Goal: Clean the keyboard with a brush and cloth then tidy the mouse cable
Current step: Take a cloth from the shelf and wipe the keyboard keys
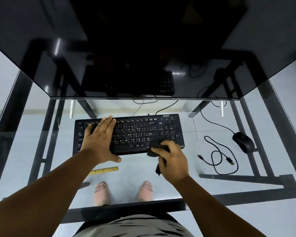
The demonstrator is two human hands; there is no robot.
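Observation:
A black keyboard (137, 132) lies on the glass desk (186, 182) in front of me. My left hand (101, 141) rests flat on its left half, fingers straight, thumb over the front edge. My right hand (173, 159) grips a bunched black cloth (155, 147) pressed on the keyboard's front right edge. A yellow brush handle (103, 170) lies on the glass near my left wrist. The black mouse (243, 141) sits to the right, its cable (214, 120) running back under the monitor.
A dark monitor (143, 48) hangs over the back of the desk. A loose black USB cable (219, 158) lies coiled between keyboard and mouse. Black desk frame bars and my feet in sandals (101, 192) show through the glass.

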